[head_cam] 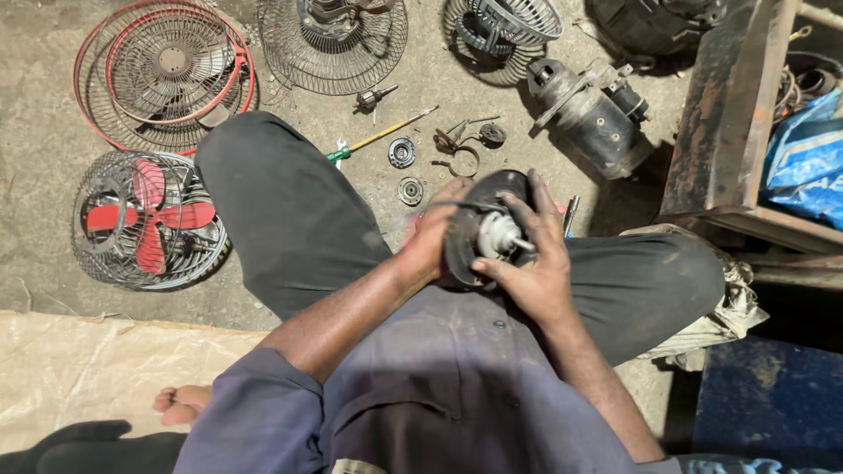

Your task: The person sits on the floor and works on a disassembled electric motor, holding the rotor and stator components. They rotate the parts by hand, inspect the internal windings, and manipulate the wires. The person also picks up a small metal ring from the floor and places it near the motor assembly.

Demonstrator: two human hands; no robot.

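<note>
Fan motor gripped over the lap.
Left hand steadies its rim; right hand clasps the face, shaft upward for access.

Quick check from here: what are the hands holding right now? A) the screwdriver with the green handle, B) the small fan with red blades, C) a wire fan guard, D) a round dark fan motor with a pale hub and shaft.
D: both the left hand and the right hand grip the round dark fan motor over the lap, while the screwdriver, the red-bladed fan and the fan guards lie on the floor.
</note>
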